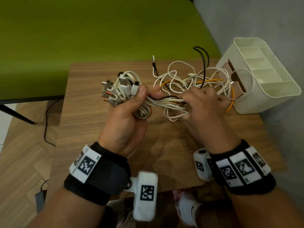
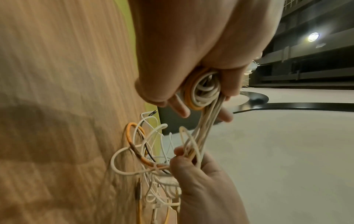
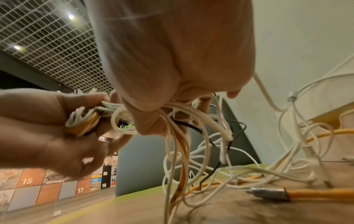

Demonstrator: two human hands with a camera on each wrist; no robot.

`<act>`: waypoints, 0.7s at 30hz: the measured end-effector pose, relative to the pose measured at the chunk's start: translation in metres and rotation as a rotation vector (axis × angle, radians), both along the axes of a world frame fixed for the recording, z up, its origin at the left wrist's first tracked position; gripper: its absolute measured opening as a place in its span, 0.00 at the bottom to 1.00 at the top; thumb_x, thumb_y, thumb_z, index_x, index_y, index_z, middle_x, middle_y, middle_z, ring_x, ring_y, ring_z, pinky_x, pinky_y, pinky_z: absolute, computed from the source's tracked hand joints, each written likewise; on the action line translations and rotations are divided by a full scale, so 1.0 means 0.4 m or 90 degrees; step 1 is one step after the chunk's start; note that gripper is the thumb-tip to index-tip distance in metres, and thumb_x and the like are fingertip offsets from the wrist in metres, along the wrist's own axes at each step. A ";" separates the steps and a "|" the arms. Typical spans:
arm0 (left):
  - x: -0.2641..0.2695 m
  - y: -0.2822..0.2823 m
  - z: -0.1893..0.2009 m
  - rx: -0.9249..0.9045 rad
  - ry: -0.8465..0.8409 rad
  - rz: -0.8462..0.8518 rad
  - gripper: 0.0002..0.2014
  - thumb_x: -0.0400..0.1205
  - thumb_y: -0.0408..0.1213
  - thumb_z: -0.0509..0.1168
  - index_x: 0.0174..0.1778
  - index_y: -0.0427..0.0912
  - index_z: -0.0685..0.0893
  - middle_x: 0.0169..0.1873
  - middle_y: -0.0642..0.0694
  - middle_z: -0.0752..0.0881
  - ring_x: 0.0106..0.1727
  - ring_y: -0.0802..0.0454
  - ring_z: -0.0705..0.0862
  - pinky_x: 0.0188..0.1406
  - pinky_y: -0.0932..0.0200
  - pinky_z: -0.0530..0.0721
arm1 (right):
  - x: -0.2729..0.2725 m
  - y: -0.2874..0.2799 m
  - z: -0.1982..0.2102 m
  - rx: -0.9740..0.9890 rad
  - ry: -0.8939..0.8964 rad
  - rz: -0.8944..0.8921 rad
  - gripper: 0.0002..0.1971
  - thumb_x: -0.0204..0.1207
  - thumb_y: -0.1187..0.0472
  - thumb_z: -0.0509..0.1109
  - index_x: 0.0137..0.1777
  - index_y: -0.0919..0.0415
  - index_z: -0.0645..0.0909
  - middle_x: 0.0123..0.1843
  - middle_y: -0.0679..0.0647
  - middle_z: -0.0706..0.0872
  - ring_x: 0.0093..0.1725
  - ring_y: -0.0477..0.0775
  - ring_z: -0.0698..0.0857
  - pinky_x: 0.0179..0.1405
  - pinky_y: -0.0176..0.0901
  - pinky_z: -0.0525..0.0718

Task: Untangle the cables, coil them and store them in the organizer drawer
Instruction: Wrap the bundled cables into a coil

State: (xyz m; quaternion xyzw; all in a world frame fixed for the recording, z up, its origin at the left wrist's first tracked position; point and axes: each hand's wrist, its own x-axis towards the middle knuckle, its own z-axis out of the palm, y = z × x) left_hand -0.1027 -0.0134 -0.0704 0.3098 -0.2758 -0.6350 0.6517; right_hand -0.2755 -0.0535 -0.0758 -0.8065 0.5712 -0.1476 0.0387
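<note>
My left hand (image 1: pixel 130 112) grips a bundle of white and orange cables (image 1: pixel 144 109), and their USB plugs (image 1: pixel 118 89) fan out above my fist. In the left wrist view the coiled loops (image 2: pixel 203 91) sit inside my curled fingers. My right hand (image 1: pixel 202 106) pinches the same strands (image 1: pixel 171 102) a little to the right of the left fist. Behind it, a loose tangle of white, orange and black cables (image 1: pixel 194 79) lies on the wooden table (image 1: pixel 98 145). A cream organizer (image 1: pixel 256 76) stands at the table's right back corner, with cables draped against its front.
A green surface (image 1: pixel 98 30) lies behind the table, and a grey wall (image 1: pixel 263 22) rises at the right. On the floor at the left a black cord (image 1: pixel 46 122) runs to a small adapter (image 1: pixel 40 199). An orange cable's metal plug (image 3: pixel 268 193) rests on the table.
</note>
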 end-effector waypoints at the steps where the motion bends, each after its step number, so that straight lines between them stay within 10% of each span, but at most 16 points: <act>1: 0.003 -0.002 0.001 0.004 0.055 0.004 0.15 0.83 0.35 0.59 0.33 0.45 0.87 0.34 0.46 0.88 0.63 0.47 0.85 0.69 0.53 0.79 | 0.003 -0.001 -0.003 0.002 0.024 -0.012 0.17 0.68 0.56 0.77 0.56 0.44 0.79 0.57 0.41 0.80 0.64 0.56 0.72 0.63 0.62 0.61; 5: 0.030 -0.014 -0.001 0.037 0.188 0.058 0.07 0.82 0.37 0.60 0.39 0.42 0.77 0.27 0.48 0.81 0.56 0.49 0.87 0.62 0.52 0.84 | -0.006 -0.011 0.009 0.165 0.133 -0.036 0.38 0.65 0.32 0.75 0.73 0.42 0.70 0.73 0.45 0.69 0.76 0.56 0.63 0.75 0.68 0.56; 10: 0.032 -0.018 -0.007 0.058 0.118 0.089 0.21 0.87 0.33 0.55 0.29 0.43 0.84 0.26 0.49 0.83 0.46 0.52 0.89 0.45 0.59 0.86 | -0.005 0.007 0.075 0.320 -0.010 0.112 0.65 0.53 0.29 0.80 0.84 0.34 0.40 0.81 0.35 0.44 0.83 0.47 0.46 0.81 0.63 0.51; 14: 0.012 -0.009 -0.003 0.040 0.122 0.043 0.18 0.88 0.34 0.54 0.33 0.42 0.81 0.27 0.49 0.82 0.43 0.53 0.86 0.47 0.58 0.86 | 0.018 0.031 0.086 0.236 -0.341 0.172 0.53 0.59 0.37 0.82 0.83 0.40 0.60 0.75 0.38 0.67 0.78 0.48 0.66 0.78 0.54 0.68; 17: -0.005 0.003 -0.003 0.037 0.156 -0.022 0.13 0.86 0.36 0.57 0.36 0.42 0.80 0.30 0.48 0.82 0.42 0.52 0.86 0.51 0.55 0.86 | 0.053 0.053 0.041 0.260 -0.308 0.195 0.49 0.59 0.38 0.81 0.81 0.43 0.64 0.70 0.33 0.73 0.76 0.47 0.71 0.77 0.61 0.69; 21: -0.007 0.009 -0.004 0.049 0.174 -0.065 0.08 0.82 0.39 0.60 0.37 0.43 0.75 0.27 0.52 0.77 0.35 0.56 0.81 0.45 0.59 0.85 | 0.057 0.040 0.006 0.197 -0.194 0.151 0.20 0.63 0.42 0.70 0.57 0.37 0.79 0.51 0.37 0.84 0.57 0.40 0.78 0.64 0.60 0.70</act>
